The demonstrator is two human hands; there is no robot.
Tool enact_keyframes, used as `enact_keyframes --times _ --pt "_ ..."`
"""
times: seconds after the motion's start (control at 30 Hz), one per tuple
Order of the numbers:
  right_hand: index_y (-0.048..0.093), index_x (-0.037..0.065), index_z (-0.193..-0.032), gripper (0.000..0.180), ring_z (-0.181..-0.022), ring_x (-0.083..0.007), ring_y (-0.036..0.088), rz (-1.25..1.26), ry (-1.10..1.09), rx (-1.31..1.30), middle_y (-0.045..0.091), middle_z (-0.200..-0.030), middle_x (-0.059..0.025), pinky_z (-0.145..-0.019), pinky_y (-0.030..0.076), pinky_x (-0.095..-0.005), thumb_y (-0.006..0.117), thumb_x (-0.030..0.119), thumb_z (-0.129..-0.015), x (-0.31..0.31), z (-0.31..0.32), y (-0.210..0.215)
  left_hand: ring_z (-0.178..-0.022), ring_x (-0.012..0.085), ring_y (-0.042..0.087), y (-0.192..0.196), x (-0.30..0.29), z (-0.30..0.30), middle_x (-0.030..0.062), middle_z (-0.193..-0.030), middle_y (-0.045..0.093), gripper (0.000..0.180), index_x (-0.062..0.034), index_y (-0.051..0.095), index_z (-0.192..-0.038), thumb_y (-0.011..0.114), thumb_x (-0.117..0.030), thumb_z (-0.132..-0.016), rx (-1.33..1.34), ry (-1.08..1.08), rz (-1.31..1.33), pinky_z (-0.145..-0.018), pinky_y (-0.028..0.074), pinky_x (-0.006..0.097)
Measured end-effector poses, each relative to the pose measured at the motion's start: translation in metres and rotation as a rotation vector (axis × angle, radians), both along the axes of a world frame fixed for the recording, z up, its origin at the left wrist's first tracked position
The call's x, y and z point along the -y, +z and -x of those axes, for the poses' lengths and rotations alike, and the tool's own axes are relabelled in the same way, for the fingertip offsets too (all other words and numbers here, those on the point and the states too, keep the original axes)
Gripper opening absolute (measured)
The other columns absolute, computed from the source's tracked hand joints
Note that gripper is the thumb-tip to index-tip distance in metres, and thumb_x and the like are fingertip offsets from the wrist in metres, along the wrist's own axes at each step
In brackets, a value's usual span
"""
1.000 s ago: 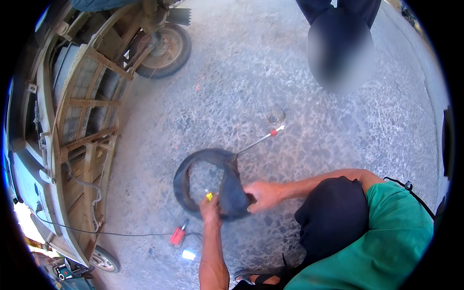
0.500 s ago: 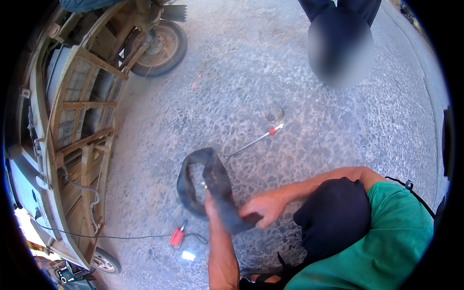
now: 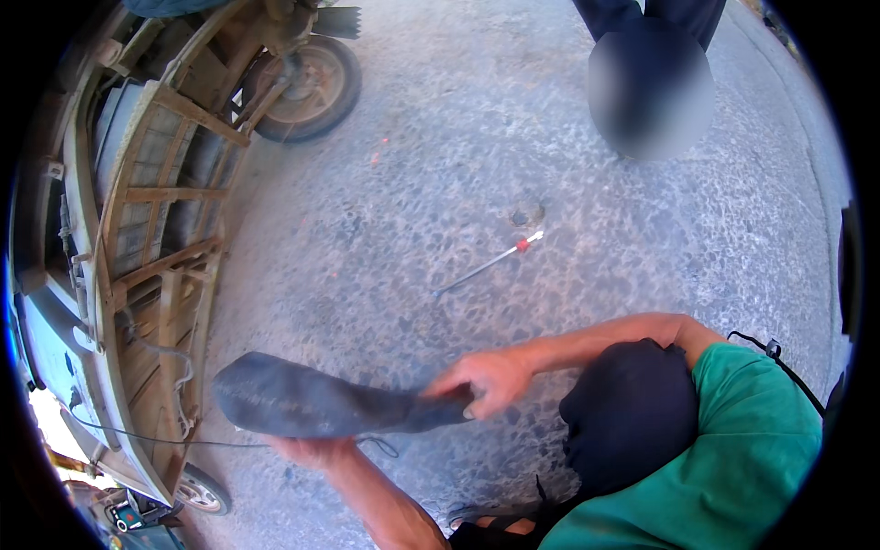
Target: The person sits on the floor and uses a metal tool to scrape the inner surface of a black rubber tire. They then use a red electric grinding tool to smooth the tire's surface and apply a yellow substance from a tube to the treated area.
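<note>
A black rubber inner tube [image 3: 302, 401] is stretched out sideways between my hands, low over the ground. My left hand [image 3: 314, 451] holds it from below near its left part; the fingers are mostly hidden behind the rubber. At the tube's narrowed right end, my right hand [image 3: 484, 380] grips it, thumb and fingers closed on it, a little smeared by motion. Faint markings run along the tube's outer face. Beyond the tube, a metal rod with a red collar [image 3: 489, 267] lies on the ground.
On the left stands a wooden-framed cart [image 3: 174, 194] with a wheel [image 3: 312, 90] at its far end. A black cable [image 3: 174, 442] runs from it toward the tube. At the far right a person in dark trousers [image 3: 649, 18] stands on the rough pavement [image 3: 587, 238].
My left hand has swung left, pulling the tube from an upright loop into a flattened, sideways length. The red tool on the cable is now hidden behind it. My right hand stays near its place.
</note>
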State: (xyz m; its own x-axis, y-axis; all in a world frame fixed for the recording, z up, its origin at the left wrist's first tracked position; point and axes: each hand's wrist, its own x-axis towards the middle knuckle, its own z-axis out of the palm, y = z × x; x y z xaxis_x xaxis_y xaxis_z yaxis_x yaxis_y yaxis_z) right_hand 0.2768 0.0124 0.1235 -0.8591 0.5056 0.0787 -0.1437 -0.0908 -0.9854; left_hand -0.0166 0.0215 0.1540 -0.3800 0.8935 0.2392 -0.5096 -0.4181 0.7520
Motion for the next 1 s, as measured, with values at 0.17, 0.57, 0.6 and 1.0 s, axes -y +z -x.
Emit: enact_keyframes --times 0.17,0.57,0.6,1.0 --pt "0.045 -0.006 -0.149 0.072 -0.113 -0.0152 0.060 0.019 0.027 -0.019 0.066 -0.126 -0.0096 -0.100 0.048 -0.0314 0.061 0.004 -0.080 -0.004 0.005 0.007 -0.115 0.0247 0.062 0.048 0.013 -0.013 0.0092 -0.126 0.063 0.035 -0.0061 0.061 -0.126 0.057 -0.030 -0.101 -0.267 0.502 0.087 -0.094 0.055 0.042" --pt "0.051 -0.007 -0.140 0.061 -0.111 -0.0141 0.060 0.212 0.009 0.051 0.066 -0.126 -0.0093 -0.098 0.049 -0.0320 0.061 0.001 -0.080 0.011 0.003 -0.006 -0.056 0.0100 0.053 0.002 -0.021 -0.029 0.0086 -0.088 0.069 0.024 -0.0015 0.064 -0.119 0.062 -0.015 -0.099 -0.711 0.104 0.645 -0.051 0.043 0.025" --pt "0.051 -0.007 -0.139 0.060 -0.111 -0.0141 0.060 0.210 -0.027 0.083 0.066 -0.126 -0.0099 -0.098 0.049 -0.0322 0.061 0.001 -0.080 0.011 0.002 -0.008 -0.050 0.0085 0.048 -0.011 -0.024 -0.036 0.0077 -0.085 0.069 0.024 -0.0013 0.065 -0.117 0.063 -0.016 -0.099 -0.692 0.001 0.734 -0.047 0.039 0.024" --pt "0.053 -0.004 -0.135 0.056 -0.111 -0.0159 0.060 0.211 -0.360 0.221 0.065 -0.122 -0.0093 -0.099 0.049 -0.0351 0.065 0.001 -0.080 -0.003 -0.014 -0.043 -0.063 0.0076 0.054 -0.039 0.000 -0.066 0.0059 -0.087 0.068 0.024 -0.0001 0.064 -0.120 0.057 -0.016 -0.103 -0.769 -0.318 0.711 -0.057 0.044 0.023"
